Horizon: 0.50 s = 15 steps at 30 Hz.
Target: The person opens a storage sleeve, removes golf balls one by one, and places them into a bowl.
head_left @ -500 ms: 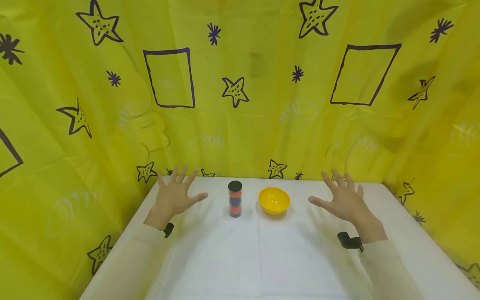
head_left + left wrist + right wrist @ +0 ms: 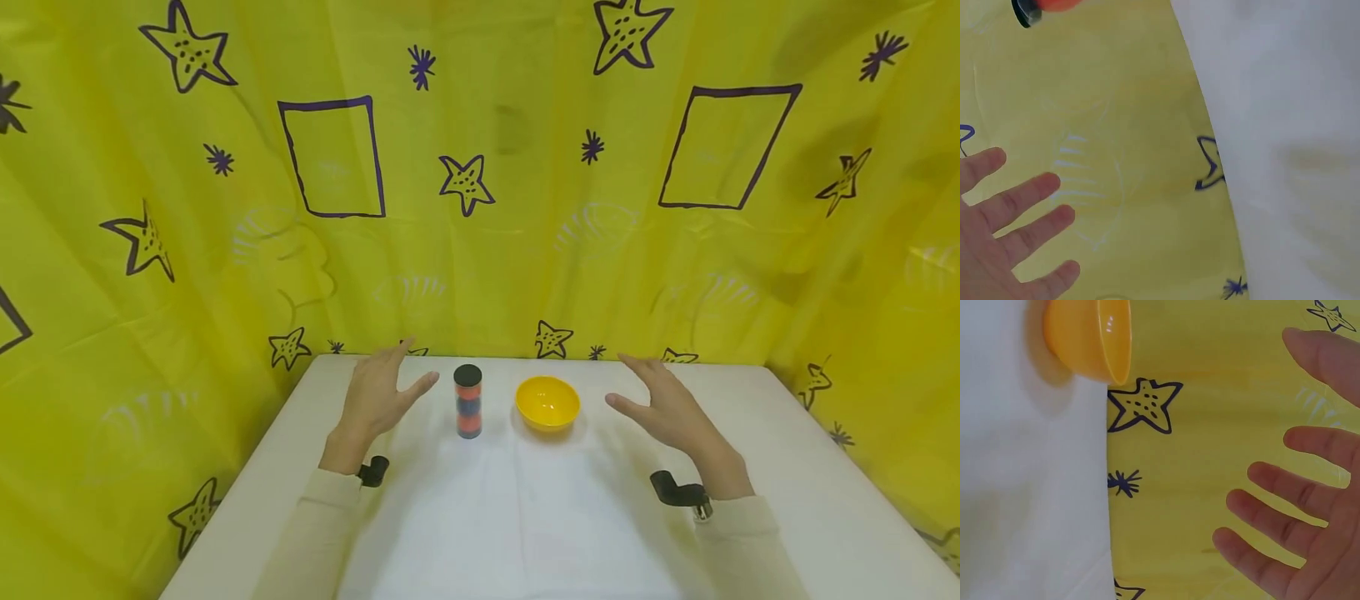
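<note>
A clear cylinder [image 2: 468, 407] with a black lid and red and dark bands inside stands upright on the white table. Just right of it sits a yellow bowl [image 2: 547, 403], its inside facing up. My left hand [image 2: 372, 400] is held left of the cylinder, thumb toward it and fingers extended, with nothing in it. On the other side my right hand [image 2: 670, 410] hovers right of the bowl, fingers stretched out and holding nothing. In the right wrist view the bowl [image 2: 1088, 337] shows at the top, apart from the spread fingers [image 2: 1279, 487].
The white table [image 2: 480, 517] runs back to a yellow curtain [image 2: 480, 275] printed with stars and squares, which also closes off both sides. Dark wrist mounts [image 2: 678, 492] stick out beside the sleeves.
Both hands have moved inward, the left one toward the cylinder and the right one toward the bowl. Their palms have turned to face each other more. Cylinder and bowl stay in place.
</note>
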Motion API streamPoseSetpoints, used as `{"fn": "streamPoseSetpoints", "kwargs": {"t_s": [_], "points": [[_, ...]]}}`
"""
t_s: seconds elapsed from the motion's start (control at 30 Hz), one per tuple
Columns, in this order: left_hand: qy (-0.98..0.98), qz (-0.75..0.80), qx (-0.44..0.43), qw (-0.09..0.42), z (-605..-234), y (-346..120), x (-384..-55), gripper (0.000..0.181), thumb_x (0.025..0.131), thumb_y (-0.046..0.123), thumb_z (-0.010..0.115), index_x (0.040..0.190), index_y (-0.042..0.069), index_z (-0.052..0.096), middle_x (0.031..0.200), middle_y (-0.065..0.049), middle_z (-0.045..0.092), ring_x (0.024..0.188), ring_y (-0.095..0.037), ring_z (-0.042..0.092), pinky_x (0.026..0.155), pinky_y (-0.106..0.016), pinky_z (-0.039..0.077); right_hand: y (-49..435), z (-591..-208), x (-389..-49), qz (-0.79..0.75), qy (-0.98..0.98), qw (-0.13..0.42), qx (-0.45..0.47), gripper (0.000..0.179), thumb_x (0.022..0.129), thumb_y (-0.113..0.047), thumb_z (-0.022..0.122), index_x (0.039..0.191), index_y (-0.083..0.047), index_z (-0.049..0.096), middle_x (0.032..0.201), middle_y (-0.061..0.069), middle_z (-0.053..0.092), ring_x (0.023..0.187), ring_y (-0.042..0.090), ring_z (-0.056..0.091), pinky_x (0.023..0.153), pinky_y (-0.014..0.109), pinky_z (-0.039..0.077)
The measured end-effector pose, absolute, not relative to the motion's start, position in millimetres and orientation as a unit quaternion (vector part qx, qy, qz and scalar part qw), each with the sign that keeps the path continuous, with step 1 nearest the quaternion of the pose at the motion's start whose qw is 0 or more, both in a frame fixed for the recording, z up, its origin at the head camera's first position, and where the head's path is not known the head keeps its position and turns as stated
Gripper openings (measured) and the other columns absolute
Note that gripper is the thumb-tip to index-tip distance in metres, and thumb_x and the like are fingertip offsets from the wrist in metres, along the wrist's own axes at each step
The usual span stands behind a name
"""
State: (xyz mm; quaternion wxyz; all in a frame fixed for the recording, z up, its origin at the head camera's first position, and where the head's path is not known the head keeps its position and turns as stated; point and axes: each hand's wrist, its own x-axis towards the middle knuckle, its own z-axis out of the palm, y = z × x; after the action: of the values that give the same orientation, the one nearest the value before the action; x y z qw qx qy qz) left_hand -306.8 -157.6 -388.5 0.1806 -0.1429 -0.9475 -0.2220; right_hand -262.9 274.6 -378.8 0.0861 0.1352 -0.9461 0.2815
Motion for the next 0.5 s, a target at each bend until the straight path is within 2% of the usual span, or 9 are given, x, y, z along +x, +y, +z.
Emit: {"fn": "streamPoseSetpoints", "kwargs": {"t_s": [0.13, 0.23, 0.4, 0.5], "points": [[-0.926, -0.297, -0.135, 0.19, -394.7, -142.9, -309.4, 0.068, 0.098, 0.058, 0.058, 0.152, 0.016, 0.048, 0.141, -0.014, 0.064, 0.133, -0.039, 0.056, 0.113, -0.06, 0.039, 271.9, -389.0, -262.8, 0.321, -0.931, 0.095, 0.142, 0.07, 0.101, -0.039, 0.065, 0.155, -0.003, 0.039, 0.145, 0.025, 0.053, 0.128, 0.045, 0.055, 0.104, 0.064, 0.046], [-0.91, -0.337, -0.133, 0.203, -400.7, -134.1, -310.5, 0.058, 0.102, 0.052, 0.056, 0.146, 0.015, 0.054, 0.131, -0.013, 0.069, 0.126, -0.037, 0.061, 0.106, -0.059, 0.045, 269.9, -397.5, -263.6, 0.34, -0.924, 0.097, 0.148, 0.062, 0.101, -0.034, 0.065, 0.151, -0.003, 0.044, 0.136, 0.022, 0.061, 0.12, 0.04, 0.062, 0.102, 0.06, 0.049], [-0.888, -0.38, -0.121, 0.229, -413.6, -127.1, -311.7, 0.035, 0.107, 0.029, 0.051, 0.135, 0.011, 0.063, 0.117, -0.013, 0.075, 0.113, -0.035, 0.067, 0.097, -0.057, 0.051, 264.5, -404.0, -266.9, 0.343, -0.921, 0.094, 0.159, 0.053, 0.1, -0.031, 0.067, 0.144, -0.003, 0.053, 0.122, 0.015, 0.069, 0.107, 0.03, 0.068, 0.097, 0.053, 0.054], [-0.884, -0.397, -0.114, 0.219, -423.6, -123.1, -315.8, 0.029, 0.105, 0.014, 0.051, 0.131, 0.01, 0.065, 0.112, -0.013, 0.076, 0.09, -0.035, 0.069, 0.079, -0.048, 0.054, 264.3, -405.6, -268.0, 0.333, -0.925, 0.091, 0.16, 0.048, 0.1, -0.03, 0.067, 0.139, -0.004, 0.058, 0.115, 0.009, 0.072, 0.101, 0.024, 0.069, 0.091, 0.044, 0.057]]}}
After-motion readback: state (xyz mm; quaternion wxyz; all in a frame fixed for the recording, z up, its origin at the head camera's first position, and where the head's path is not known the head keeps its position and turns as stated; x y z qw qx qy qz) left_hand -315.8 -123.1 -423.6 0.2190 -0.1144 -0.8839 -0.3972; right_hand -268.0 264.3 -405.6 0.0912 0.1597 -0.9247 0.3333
